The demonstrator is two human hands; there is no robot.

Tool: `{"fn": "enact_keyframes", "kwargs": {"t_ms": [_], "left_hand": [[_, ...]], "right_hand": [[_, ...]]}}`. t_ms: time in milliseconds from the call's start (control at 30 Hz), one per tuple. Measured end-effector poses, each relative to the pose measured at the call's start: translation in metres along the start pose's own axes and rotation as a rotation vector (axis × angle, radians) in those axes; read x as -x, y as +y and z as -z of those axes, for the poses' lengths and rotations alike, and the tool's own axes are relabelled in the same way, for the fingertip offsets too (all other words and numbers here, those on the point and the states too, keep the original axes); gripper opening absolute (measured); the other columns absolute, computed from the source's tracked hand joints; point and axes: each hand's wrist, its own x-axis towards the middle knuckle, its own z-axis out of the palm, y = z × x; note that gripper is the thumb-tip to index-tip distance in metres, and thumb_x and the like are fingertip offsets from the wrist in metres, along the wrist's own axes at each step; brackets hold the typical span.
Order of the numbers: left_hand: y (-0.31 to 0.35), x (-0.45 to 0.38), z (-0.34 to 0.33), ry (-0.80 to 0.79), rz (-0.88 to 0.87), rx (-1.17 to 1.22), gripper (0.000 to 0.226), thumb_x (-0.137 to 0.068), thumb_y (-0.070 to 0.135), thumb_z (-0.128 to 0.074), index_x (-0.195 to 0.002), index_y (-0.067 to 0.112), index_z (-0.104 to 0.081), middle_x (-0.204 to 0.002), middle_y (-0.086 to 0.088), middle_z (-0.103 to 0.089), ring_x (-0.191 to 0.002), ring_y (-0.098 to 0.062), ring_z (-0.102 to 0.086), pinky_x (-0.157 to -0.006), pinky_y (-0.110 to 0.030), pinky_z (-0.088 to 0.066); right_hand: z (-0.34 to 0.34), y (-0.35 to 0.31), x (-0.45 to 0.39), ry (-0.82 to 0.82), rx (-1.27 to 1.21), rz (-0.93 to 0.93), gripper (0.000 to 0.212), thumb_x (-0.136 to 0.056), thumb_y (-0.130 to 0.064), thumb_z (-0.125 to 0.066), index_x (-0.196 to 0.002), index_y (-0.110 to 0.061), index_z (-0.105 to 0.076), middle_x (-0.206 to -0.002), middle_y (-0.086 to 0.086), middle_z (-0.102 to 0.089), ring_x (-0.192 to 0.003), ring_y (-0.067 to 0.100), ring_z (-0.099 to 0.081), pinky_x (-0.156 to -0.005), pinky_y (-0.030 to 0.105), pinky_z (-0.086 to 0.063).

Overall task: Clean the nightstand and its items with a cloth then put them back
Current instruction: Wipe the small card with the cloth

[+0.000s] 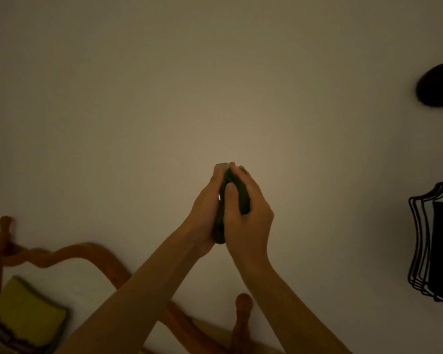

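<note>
Both hands are raised before the wall. The left hand (206, 200) and right hand (246, 213) are pressed together, clamped on a dark green cloth (237, 192) wrapped round a small item; what it is cannot be told. Judged step: wiping one item. Next: return it to the nightstand, which is out of view.

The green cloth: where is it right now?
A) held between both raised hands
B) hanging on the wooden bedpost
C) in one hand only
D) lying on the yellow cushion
A: the green cloth is pressed between the left hand and the right hand, raised in front of the wall.
</note>
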Motion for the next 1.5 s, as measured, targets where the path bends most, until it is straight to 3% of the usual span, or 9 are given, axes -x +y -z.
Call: {"fn": "enact_keyframes", "kwargs": {"t_ms": [167,367,533,700,833,967,1133,1267,1500], "left_hand": [[0.009,0.002,-0.008,-0.055,-0.012,-0.104,0.049,-0.1,0.058,-0.031,-0.124,0.033,-0.066,-0.127,-0.001,-0.068,-0.118,-0.018,-0.065,-0.097,-0.041,-0.054],[0.031,-0.012,0.0,0.003,-0.061,-0.068,0.052,-0.098,0.06,-0.041,-0.116,0.021,-0.07,-0.107,-0.005,-0.075,-0.103,-0.021,-0.071,-0.083,-0.034,-0.058],[0.025,-0.011,-0.003,-0.057,-0.04,-0.065,0.051,-0.099,0.059,-0.034,-0.126,0.028,-0.064,-0.126,-0.003,-0.069,-0.117,-0.019,-0.065,-0.096,-0.039,-0.054],[0.026,-0.008,-0.004,-0.065,-0.019,-0.036,0.053,-0.1,0.058,-0.036,-0.131,0.024,-0.062,-0.124,-0.005,-0.07,-0.114,-0.02,-0.067,-0.094,-0.037,-0.056],[0.013,-0.004,-0.013,-0.097,-0.009,-0.085,0.053,-0.1,0.058,-0.032,-0.133,0.028,-0.06,-0.128,-0.003,-0.068,-0.119,-0.019,-0.064,-0.101,-0.043,-0.052],[0.017,-0.005,-0.01,-0.071,0.017,-0.017,0.053,-0.1,0.056,-0.038,-0.125,0.018,-0.064,-0.114,-0.007,-0.072,-0.107,-0.022,-0.069,-0.086,-0.035,-0.058],[0.013,-0.003,-0.016,-0.12,0.061,0.012,0.055,-0.102,0.055,-0.033,-0.139,0.02,-0.056,-0.134,-0.007,-0.064,-0.125,-0.022,-0.06,-0.107,-0.042,-0.047],[0.016,-0.005,-0.011,-0.092,0.049,0.018,0.053,-0.101,0.057,-0.036,-0.134,0.023,-0.06,-0.128,-0.006,-0.068,-0.118,-0.021,-0.065,-0.098,-0.038,-0.054],[-0.001,0.01,-0.005,-0.08,-0.005,-0.02,0.043,-0.095,0.051,-0.048,-0.125,0.023,-0.064,-0.121,-0.011,-0.07,-0.108,-0.023,-0.069,-0.087,-0.037,-0.058]], "right_hand": [[-0.001,-0.007,-0.046,0.155,-0.061,-0.272,0.03,-0.102,-0.02,-0.052,-0.126,-0.027,-0.068,-0.119,-0.012,-0.068,-0.108,0.0,-0.063,-0.103,0.034,-0.053],[-0.025,-0.024,-0.018,0.068,-0.041,-0.154,0.037,-0.098,-0.038,-0.049,-0.132,-0.035,-0.062,-0.128,-0.015,-0.065,-0.113,-0.001,-0.062,-0.099,0.024,-0.053],[-0.011,-0.022,-0.06,0.114,-0.12,-0.387,0.034,-0.102,-0.028,-0.05,-0.133,-0.032,-0.064,-0.126,-0.013,-0.064,-0.112,0.005,-0.061,-0.105,0.037,-0.052],[-0.017,-0.026,-0.026,0.043,-0.081,-0.273,0.037,-0.1,-0.038,-0.048,-0.136,-0.04,-0.058,-0.136,-0.016,-0.06,-0.122,0.002,-0.057,-0.105,0.027,-0.048],[0.003,-0.021,-0.049,0.15,-0.145,-0.441,0.036,-0.104,-0.03,-0.046,-0.138,-0.035,-0.058,-0.122,-0.015,-0.062,-0.105,-0.002,-0.06,-0.104,0.036,-0.052],[-0.009,-0.028,-0.01,0.025,-0.038,-0.295,0.041,-0.1,-0.042,-0.044,-0.141,-0.042,-0.051,-0.141,-0.014,-0.056,-0.124,0.005,-0.055,-0.106,0.031,-0.047],[0.007,-0.018,-0.053,0.15,-0.076,-0.435,0.039,-0.105,-0.03,-0.044,-0.143,-0.034,-0.053,-0.134,-0.012,-0.058,-0.111,0.002,-0.058,-0.103,0.029,-0.049],[-0.005,-0.018,-0.024,0.017,-0.006,-0.264,0.041,-0.103,-0.036,-0.044,-0.144,-0.039,-0.05,-0.146,-0.012,-0.053,-0.129,0.008,-0.052,-0.11,0.031,-0.044],[0.006,-0.007,-0.047,0.089,0.027,-0.419,0.032,-0.101,-0.029,-0.047,-0.128,-0.033,-0.063,-0.115,-0.013,-0.065,-0.102,0.004,-0.063,-0.095,0.036,-0.056]]}}
